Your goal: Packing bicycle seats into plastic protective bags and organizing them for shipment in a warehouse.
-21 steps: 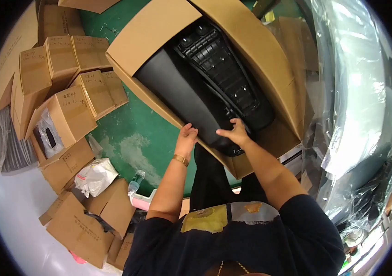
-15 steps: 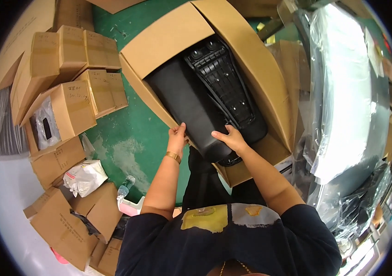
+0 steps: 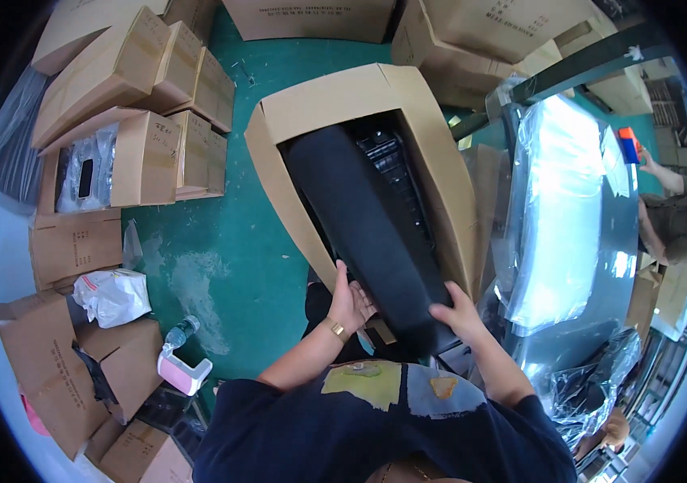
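Note:
A long black padded seat (image 3: pixel 368 233), like a motorcycle seat, slants out of the open cardboard box (image 3: pixel 323 105). Its near end is raised over the box's near edge, close to my chest. My left hand (image 3: pixel 350 303) is against the seat's left side, thumb up and fingers reaching toward its underside. On the near right corner, my right hand (image 3: pixel 459 312) grips with the thumb on top; its other fingers are partly hidden. Still in the box, to the right, lies a second black seat (image 3: pixel 392 161) with its ribbed plastic underside showing.
Cardboard boxes (image 3: pixel 146 161) are stacked at the left, one holding plastic-wrapped goods. A white bag (image 3: pixel 112 296) and a clear bottle (image 3: pixel 182 332) sit at lower left. Plastic-wrapped panels (image 3: pixel 561 217) stand close on the right. Beyond them, another person's arm (image 3: pixel 666 179) reaches toward an orange-and-blue object (image 3: pixel 629 146).
The padded seat has been lifted and pulled toward me, its near end now out of the box. My right hand has shifted to its right corner. The view has tilted up.

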### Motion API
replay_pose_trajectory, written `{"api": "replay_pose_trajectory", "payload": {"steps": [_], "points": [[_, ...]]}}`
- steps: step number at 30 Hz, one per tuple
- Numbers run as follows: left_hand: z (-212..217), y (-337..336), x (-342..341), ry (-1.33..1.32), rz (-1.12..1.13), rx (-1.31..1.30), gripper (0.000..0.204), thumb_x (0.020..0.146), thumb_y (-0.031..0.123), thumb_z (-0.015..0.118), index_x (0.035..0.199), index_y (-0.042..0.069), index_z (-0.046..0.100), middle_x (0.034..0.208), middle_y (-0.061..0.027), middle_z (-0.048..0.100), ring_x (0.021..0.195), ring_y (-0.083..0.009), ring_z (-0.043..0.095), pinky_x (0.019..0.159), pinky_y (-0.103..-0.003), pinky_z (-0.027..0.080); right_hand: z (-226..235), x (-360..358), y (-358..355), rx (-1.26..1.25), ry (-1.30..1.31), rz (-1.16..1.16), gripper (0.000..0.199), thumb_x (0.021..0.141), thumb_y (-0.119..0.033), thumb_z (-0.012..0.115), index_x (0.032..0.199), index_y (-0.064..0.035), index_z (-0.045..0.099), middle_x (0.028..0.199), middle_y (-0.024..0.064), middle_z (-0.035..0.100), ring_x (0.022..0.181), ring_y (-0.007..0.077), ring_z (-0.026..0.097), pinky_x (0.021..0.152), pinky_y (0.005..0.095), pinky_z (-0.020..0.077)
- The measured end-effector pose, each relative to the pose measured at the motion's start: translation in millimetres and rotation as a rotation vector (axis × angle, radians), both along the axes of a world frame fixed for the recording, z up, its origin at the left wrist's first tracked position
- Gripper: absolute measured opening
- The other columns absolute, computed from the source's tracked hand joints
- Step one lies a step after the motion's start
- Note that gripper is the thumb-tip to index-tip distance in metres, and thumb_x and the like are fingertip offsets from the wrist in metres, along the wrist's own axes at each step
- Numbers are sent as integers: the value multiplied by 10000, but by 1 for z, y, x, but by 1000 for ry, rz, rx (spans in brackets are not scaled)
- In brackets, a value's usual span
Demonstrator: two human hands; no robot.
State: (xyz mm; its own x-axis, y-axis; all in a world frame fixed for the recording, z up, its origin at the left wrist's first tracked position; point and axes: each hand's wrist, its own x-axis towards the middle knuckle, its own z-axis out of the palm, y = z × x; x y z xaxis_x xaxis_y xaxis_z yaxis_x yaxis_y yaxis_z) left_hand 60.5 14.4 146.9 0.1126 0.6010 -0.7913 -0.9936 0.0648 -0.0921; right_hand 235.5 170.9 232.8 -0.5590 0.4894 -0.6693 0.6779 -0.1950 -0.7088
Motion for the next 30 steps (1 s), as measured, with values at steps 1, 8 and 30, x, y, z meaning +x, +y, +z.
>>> {"api": "replay_pose_trajectory", "payload": {"steps": [1,8,30], "points": [[-8,-3,-1,6,10,13,943,756,793,355,1329,46,405,1328,-137,466,1215,-292,445,1024,-452,334,18,26,3,88,-20,110,630,629,-281,781,1121,5,510,980,139,612,904,241,600,818,327,461],[-5,49,12,-257,74,437,877,773,766,343,1308,80,452,1297,-122,509,1202,-318,458,1038,-523,281,138,106,-51,532,-348,409,596,556,-317,820,986,-19,534,827,150,617,773,325,614,717,372,490],[115,137,12,353,-322,512,523,755,301,488,1177,-5,524,1136,-170,596,1005,-325,591,901,-454,472,150,210,-125,1246,-179,-289,317,709,-205,720,944,-42,583,919,104,601,884,288,562,775,367,443]]}}
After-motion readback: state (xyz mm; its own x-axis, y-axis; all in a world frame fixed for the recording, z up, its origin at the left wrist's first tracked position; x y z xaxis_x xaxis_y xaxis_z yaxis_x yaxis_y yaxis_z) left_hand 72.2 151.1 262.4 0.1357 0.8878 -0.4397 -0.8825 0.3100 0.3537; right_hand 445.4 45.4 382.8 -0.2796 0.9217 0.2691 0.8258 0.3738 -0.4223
